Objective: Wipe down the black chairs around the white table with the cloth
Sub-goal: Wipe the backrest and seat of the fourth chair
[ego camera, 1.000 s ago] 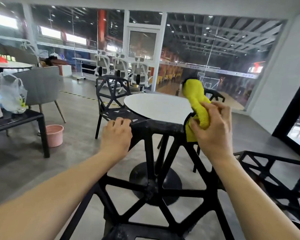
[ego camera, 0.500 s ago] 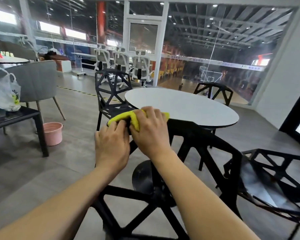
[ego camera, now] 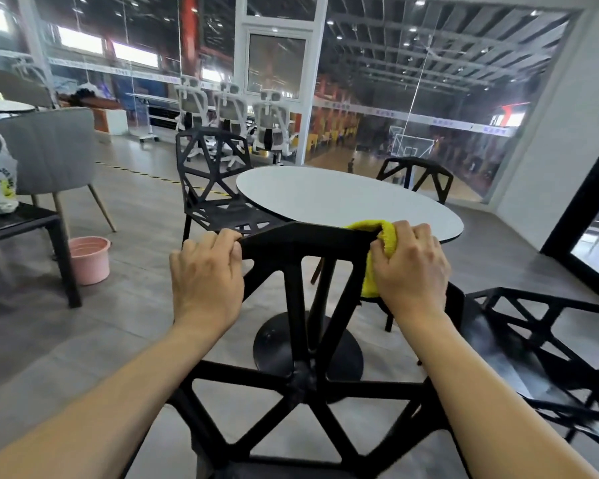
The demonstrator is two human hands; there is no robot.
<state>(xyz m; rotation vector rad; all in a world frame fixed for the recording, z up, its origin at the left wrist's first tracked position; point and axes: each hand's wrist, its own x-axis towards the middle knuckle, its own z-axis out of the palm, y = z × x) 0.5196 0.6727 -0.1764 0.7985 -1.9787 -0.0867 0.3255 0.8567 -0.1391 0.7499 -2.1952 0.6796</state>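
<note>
Head view shows the left hand (ego camera: 206,278) gripping the nearest chair's top rail (ego camera: 305,238) while the right hand (ego camera: 408,271) clutches the yellow cloth (ego camera: 377,233) at its right corner; firm, overlapping strokes would probably clean best.

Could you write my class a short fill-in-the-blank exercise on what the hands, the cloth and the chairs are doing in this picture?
1. The right hand presses a cloth coloured ____ against the near chair.
2. The left hand grips that chair's top rail and holds no ____.
3. The round table has a top coloured ____.
4. A pink ____ stands on the floor at the left.

Missing words: yellow; cloth; white; bucket
</note>
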